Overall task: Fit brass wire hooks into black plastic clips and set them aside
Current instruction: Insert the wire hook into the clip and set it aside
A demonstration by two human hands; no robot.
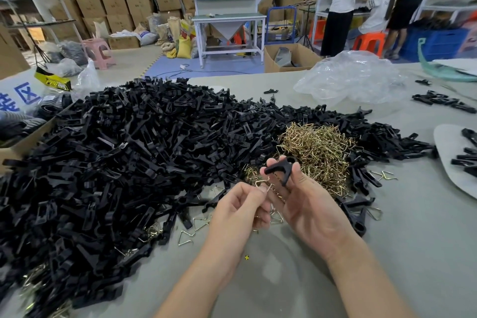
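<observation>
**Q:** What are you holding?

**A:** My right hand holds one black clip between thumb and fingers. It is a forked plastic piece with two legs spread downward and a rounded head tilted up to the right. My left hand pinches a brass hook, a thin bent wire, just below the clip's left leg. I cannot tell whether it is seated.

**Q:** And the rest?

**A:** A big pile of black clips covers the left and middle of the grey surface. A tangled heap of brass hooks lies against the pile's right side, just behind my hands. Loose triangular hooks lie flat near my left hand. A small row of clips lies well apart at the far right.
</observation>
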